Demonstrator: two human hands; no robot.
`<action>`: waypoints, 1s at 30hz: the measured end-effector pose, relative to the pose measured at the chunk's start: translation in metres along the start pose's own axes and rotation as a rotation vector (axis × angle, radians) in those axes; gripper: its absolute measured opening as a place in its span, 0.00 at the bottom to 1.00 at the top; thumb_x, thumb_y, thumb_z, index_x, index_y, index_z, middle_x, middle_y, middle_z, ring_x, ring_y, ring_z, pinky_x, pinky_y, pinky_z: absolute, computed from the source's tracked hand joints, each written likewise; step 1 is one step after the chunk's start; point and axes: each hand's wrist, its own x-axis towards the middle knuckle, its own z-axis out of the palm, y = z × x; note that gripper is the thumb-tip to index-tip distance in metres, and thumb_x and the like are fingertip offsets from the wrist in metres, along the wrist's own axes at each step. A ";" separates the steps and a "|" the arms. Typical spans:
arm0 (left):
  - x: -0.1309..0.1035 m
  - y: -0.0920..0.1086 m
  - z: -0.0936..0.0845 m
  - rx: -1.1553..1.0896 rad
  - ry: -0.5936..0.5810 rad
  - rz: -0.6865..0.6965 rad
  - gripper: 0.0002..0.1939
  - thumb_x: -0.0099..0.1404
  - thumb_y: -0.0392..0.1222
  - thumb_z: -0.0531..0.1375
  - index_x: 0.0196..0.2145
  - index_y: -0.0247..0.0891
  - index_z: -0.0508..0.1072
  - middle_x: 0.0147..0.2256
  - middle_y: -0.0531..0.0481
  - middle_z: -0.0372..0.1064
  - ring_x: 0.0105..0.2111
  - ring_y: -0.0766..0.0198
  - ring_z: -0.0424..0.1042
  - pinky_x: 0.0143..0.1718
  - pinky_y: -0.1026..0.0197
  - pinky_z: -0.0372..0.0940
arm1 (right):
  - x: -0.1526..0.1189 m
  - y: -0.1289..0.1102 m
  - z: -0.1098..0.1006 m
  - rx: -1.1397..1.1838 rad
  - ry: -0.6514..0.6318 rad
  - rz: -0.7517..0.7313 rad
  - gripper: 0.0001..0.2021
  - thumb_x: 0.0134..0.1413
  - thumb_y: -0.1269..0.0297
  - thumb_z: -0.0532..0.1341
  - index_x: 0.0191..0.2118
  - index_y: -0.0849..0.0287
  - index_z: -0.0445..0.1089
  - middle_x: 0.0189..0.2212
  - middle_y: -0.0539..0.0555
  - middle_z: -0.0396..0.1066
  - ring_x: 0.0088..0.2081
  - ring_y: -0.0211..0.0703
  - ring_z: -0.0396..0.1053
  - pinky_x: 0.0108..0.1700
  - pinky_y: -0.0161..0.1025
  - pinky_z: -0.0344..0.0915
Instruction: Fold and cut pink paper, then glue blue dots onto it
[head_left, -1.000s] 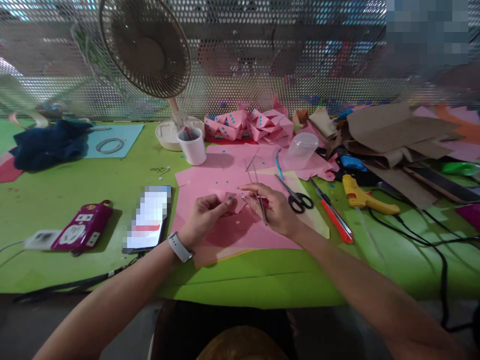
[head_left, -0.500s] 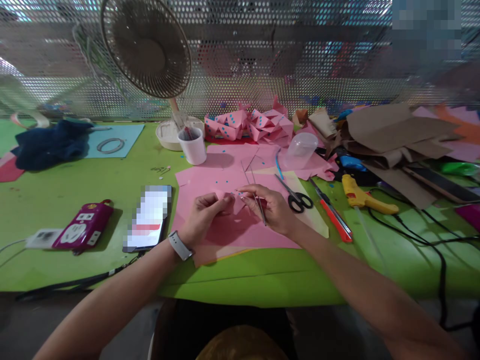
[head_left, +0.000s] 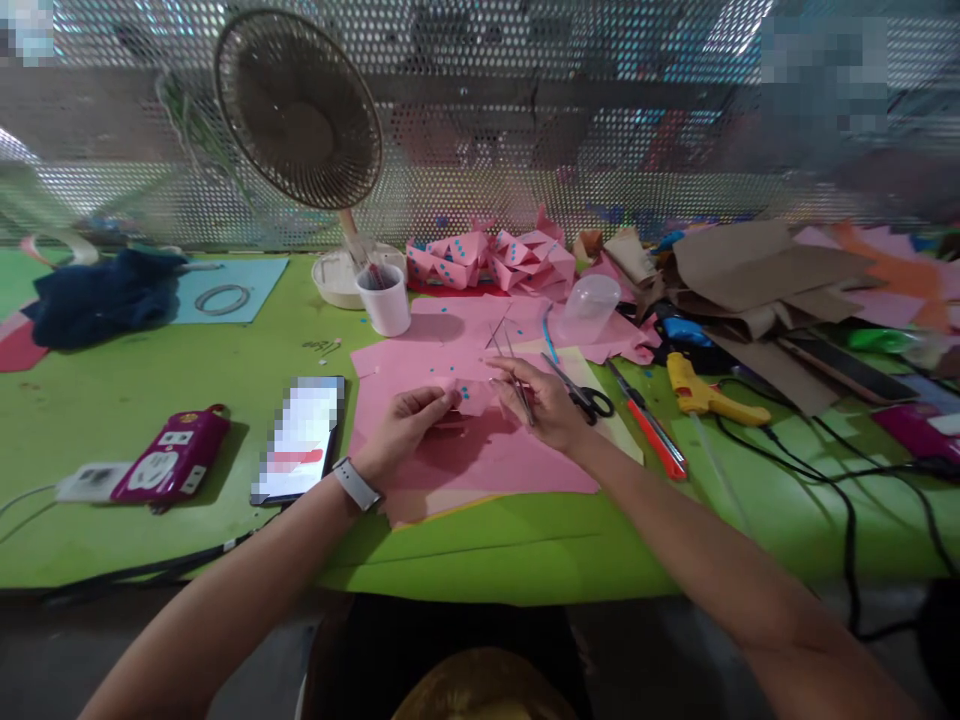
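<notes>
My left hand (head_left: pixel 407 422), wearing a watch on its wrist, pinches a small folded pink paper piece (head_left: pixel 474 397) that carries blue dots. To its right, my right hand (head_left: pixel 546 402) is closed around thin metal tweezers (head_left: pixel 511 352), whose tips point away from me. The fingertips of my right hand are close to the paper piece; I cannot tell whether they touch it. Both hands are above a large pink paper sheet (head_left: pixel 420 478), on which a few loose blue dots (head_left: pixel 452 369) lie beyond my fingers.
Scissors (head_left: pixel 596 404), a red cutter knife (head_left: pixel 660 437) and a yellow glue gun (head_left: pixel 709 395) lie right. A phone (head_left: pixel 304 440) and purple device (head_left: pixel 174 455) lie left. Behind stand a white cup (head_left: pixel 386 305), clear cup (head_left: pixel 592 308), fan (head_left: pixel 300 115) and dotted pink paper shapes (head_left: pixel 491 258).
The paper piece is now turned so that its blue dots show more plainly. My right hand has shifted slightly, still with the tweezers. The whole view has moved a little.
</notes>
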 end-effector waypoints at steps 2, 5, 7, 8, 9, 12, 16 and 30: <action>0.002 0.001 0.000 -0.047 0.062 0.056 0.17 0.50 0.49 0.72 0.30 0.34 0.75 0.28 0.52 0.74 0.32 0.65 0.76 0.34 0.65 0.73 | 0.002 -0.004 -0.002 -0.027 0.106 -0.031 0.17 0.63 0.55 0.56 0.55 0.51 0.68 0.43 0.54 0.74 0.45 0.43 0.70 0.47 0.43 0.67; 0.006 0.003 -0.003 -0.136 0.165 0.187 0.16 0.51 0.48 0.71 0.32 0.36 0.73 0.28 0.54 0.74 0.32 0.66 0.77 0.36 0.64 0.73 | 0.009 -0.009 -0.008 0.024 0.294 -0.044 0.19 0.63 0.49 0.54 0.53 0.51 0.70 0.43 0.54 0.75 0.48 0.44 0.70 0.52 0.45 0.66; 0.008 0.004 -0.006 -0.171 0.202 0.239 0.17 0.52 0.48 0.71 0.32 0.36 0.72 0.30 0.53 0.75 0.34 0.66 0.77 0.37 0.64 0.73 | 0.016 -0.010 -0.013 0.129 0.383 0.002 0.21 0.61 0.46 0.55 0.49 0.54 0.72 0.36 0.53 0.76 0.41 0.42 0.73 0.48 0.43 0.68; 0.009 0.005 -0.008 -0.180 0.211 0.248 0.17 0.53 0.48 0.71 0.33 0.36 0.72 0.31 0.52 0.75 0.35 0.65 0.77 0.37 0.64 0.73 | 0.020 -0.010 -0.016 0.204 0.412 0.047 0.22 0.59 0.44 0.56 0.47 0.55 0.73 0.33 0.52 0.75 0.37 0.41 0.73 0.45 0.42 0.69; 0.010 0.005 -0.009 -0.186 0.215 0.247 0.17 0.53 0.48 0.71 0.33 0.36 0.71 0.32 0.51 0.75 0.37 0.64 0.77 0.37 0.65 0.72 | 0.024 -0.010 -0.019 0.290 0.430 0.101 0.23 0.57 0.43 0.57 0.45 0.57 0.73 0.29 0.51 0.74 0.33 0.40 0.73 0.43 0.41 0.70; 0.011 0.005 -0.009 -0.191 0.220 0.236 0.16 0.53 0.47 0.70 0.33 0.37 0.71 0.32 0.52 0.75 0.39 0.63 0.78 0.36 0.66 0.72 | 0.032 -0.009 -0.031 0.444 0.420 0.213 0.25 0.55 0.40 0.58 0.42 0.58 0.73 0.26 0.51 0.73 0.28 0.39 0.72 0.36 0.40 0.71; 0.011 0.004 -0.008 -0.170 0.228 0.230 0.16 0.53 0.47 0.70 0.32 0.37 0.70 0.31 0.53 0.74 0.39 0.62 0.78 0.35 0.66 0.71 | 0.021 -0.006 -0.051 -0.049 0.213 -0.042 0.17 0.58 0.49 0.60 0.46 0.55 0.74 0.39 0.55 0.75 0.40 0.44 0.73 0.45 0.44 0.69; 0.016 0.003 -0.010 -0.135 0.231 0.230 0.17 0.50 0.46 0.72 0.31 0.35 0.71 0.30 0.51 0.74 0.36 0.63 0.78 0.33 0.68 0.71 | -0.054 0.014 -0.114 -1.130 -0.223 -0.119 0.21 0.58 0.78 0.51 0.54 0.62 0.70 0.50 0.59 0.73 0.50 0.48 0.68 0.55 0.45 0.63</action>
